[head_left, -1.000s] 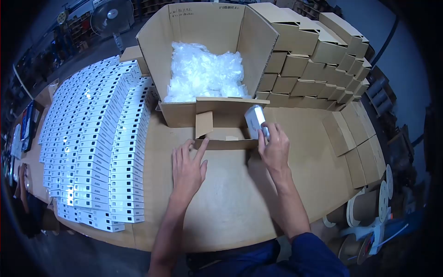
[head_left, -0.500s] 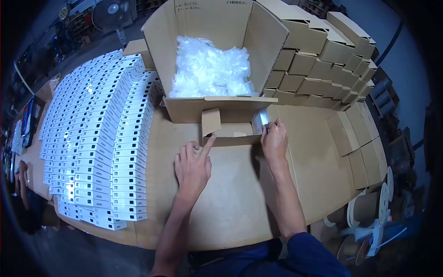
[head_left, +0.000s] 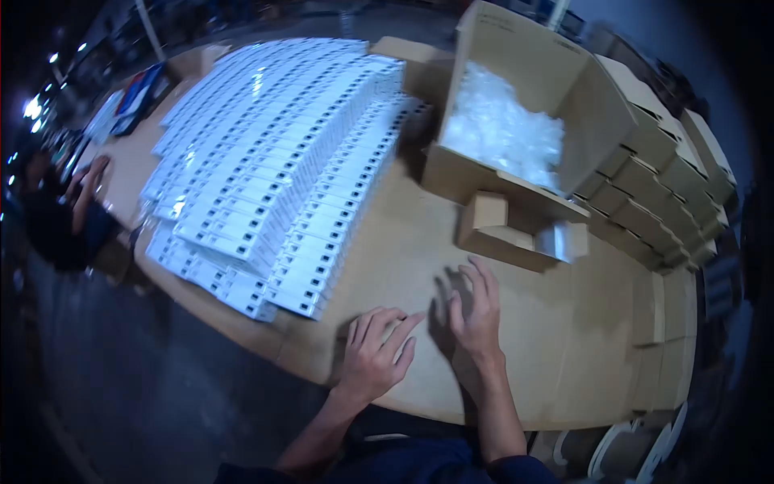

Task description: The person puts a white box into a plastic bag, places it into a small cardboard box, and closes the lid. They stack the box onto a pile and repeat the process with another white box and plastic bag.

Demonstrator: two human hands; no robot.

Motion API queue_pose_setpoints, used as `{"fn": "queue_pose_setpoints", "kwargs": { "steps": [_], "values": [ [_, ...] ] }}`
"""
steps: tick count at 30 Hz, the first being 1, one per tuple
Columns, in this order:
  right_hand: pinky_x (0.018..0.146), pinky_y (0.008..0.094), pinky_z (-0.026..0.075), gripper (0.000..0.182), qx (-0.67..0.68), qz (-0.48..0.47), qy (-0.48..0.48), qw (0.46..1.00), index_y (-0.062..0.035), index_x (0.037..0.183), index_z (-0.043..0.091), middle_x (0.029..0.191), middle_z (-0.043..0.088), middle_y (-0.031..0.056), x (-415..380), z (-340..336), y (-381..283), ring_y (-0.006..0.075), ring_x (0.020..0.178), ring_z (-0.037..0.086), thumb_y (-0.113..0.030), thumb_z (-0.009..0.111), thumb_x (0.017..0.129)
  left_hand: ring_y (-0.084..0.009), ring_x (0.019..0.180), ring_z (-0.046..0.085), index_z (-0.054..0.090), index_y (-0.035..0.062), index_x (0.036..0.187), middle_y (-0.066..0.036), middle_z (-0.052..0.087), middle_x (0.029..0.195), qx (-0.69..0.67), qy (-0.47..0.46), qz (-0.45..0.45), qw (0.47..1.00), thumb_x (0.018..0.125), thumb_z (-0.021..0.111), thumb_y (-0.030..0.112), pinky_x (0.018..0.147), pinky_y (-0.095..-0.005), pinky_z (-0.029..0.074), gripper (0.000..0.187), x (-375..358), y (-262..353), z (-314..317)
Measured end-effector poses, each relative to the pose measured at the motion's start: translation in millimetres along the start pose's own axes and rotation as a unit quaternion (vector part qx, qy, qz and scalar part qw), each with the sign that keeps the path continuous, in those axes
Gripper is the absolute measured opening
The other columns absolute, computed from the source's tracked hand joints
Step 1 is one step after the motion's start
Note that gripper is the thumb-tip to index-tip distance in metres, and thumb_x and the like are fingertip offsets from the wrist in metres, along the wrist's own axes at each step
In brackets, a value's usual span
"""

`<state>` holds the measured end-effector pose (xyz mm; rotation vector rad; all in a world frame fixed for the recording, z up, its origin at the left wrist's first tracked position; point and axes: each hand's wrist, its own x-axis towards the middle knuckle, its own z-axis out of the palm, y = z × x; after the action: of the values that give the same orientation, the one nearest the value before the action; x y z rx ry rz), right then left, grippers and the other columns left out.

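My left hand hovers over the near part of the table, palm down, its fingers apart and nothing in them. Beside it on the right, my right hand is raised above the tabletop, also with fingers apart and holding nothing. Past the right hand stands a small open cardboard box with its flaps up. Inside its right end is a silvery-white item, partly hidden by the box walls. To the left of my hands are stacked rows of slim white boxes with small dark squares on their ends.
A large open carton full of clear plastic packets stands behind the small box. Brown cardboard boxes are piled at the right. Another person sits at the far left. Reels lie below the table's right edge.
My view has swung to the left. Both hands have come away from the small cardboard box and back toward me; the silvery-white item stays in its right end.
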<state>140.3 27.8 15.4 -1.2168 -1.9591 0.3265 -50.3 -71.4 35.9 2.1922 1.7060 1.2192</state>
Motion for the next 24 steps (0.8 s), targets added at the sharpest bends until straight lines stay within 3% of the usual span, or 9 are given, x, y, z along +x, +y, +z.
{"fn": "queue_pose_setpoints", "kwargs": {
  "steps": [1,4,5,9,12,16,19,24],
  "values": [
    [0.112,0.0483,0.044,0.047,0.035,-0.031,-0.046,0.998,-0.0026,0.131,0.061,0.143,0.054,0.0219,1,12,-13,0.0444,0.132,0.051,-0.001,0.067,0.085,-0.0306,0.108,0.06,0.073,0.0097,0.118,-0.012,0.062,0.113,0.003,0.03,-0.022,0.999,0.078,0.076,0.004,0.096,-0.0448,0.047,0.04,-14,-3,-13],
    [0.112,0.0479,0.043,0.048,0.033,-0.126,-0.165,0.978,-0.0054,0.134,0.06,0.147,0.053,0.0167,9,38,-45,0.0429,0.135,0.049,-0.005,0.068,0.087,-0.0308,0.113,0.06,0.071,0.0099,0.12,-0.011,0.061,0.116,0.08,0.081,-0.055,0.992,0.079,0.075,0.002,0.098,-0.0438,0.049,0.042,-54,-30,-44],
    [0.112,0.0488,0.043,0.053,0.025,-0.131,-0.208,0.969,-0.0092,0.139,0.058,0.152,0.051,0.0115,11,43,-56,0.0418,0.138,0.047,-0.009,0.069,0.087,-0.0346,0.119,0.06,0.069,0.0076,0.121,-0.013,0.061,0.121,0.109,0.097,-0.059,0.988,0.079,0.075,0.001,0.102,-0.0458,0.049,0.043,-61,-38,-54],
    [0.111,0.0543,0.041,0.065,-0.013,-0.23,-0.253,0.94,-0.0163,0.146,0.054,0.157,0.046,0.0089,18,72,-82,0.0409,0.141,0.044,-0.009,0.071,0.083,-0.0374,0.134,0.054,0.062,0.0049,0.134,-0.015,0.059,0.136,0.162,0.074,-0.089,0.98,0.082,0.072,0.003,0.11,-0.0498,0.045,0.053,-68,-65,-81],
    [0.112,0.0577,0.039,0.069,-0.041,-0.27,-0.258,0.927,-0.0199,0.146,0.053,0.157,0.046,0.0092,23,82,-98,0.0399,0.143,0.042,-0.007,0.071,0.081,-0.035,0.134,0.053,0.061,0.005,0.138,-0.014,0.059,0.137,0.199,0.036,-0.089,0.975,0.085,0.07,0.005,0.111,-0.0495,0.044,0.053,-62,-73,-90],
    [0.114,0.0609,0.036,0.073,-0.07,-0.26,-0.269,0.925,-0.0219,0.147,0.053,0.159,0.044,0.0087,21,89,-102,0.0386,0.146,0.038,-0.004,0.071,0.079,-0.0368,0.131,0.055,0.06,0.0042,0.138,-0.014,0.062,0.129,0.176,0.056,-0.071,0.98,0.083,0.071,0.0,0.109,-0.0509,0.044,0.056,-64,-79,-88],
    [0.115,0.0615,0.035,0.074,-0.062,-0.241,-0.279,0.927,-0.0212,0.147,0.053,0.16,0.042,0.0085,18,88,-104,0.0385,0.148,0.036,-0.002,0.069,0.078,-0.0309,0.124,0.058,0.065,0.0064,0.136,-0.009,0.062,0.125,0.177,0.05,-0.074,0.98,0.086,0.07,0.003,0.102,-0.0464,0.047,0.05,-64,-81,-83],
    [0.116,0.0608,0.033,0.075,-0.043,-0.224,-0.277,0.933,-0.0194,0.15,0.051,0.16,0.04,0.0113,17,86,-108,0.0397,0.147,0.036,0.001,0.064,0.079,-0.0254,0.111,0.059,0.073,0.0118,0.122,-0.004,0.061,0.112,0.206,0.047,-0.071,0.975,0.082,0.075,0.006,0.091,-0.0405,0.047,0.041,-68,-79,-85]
  ]
}}
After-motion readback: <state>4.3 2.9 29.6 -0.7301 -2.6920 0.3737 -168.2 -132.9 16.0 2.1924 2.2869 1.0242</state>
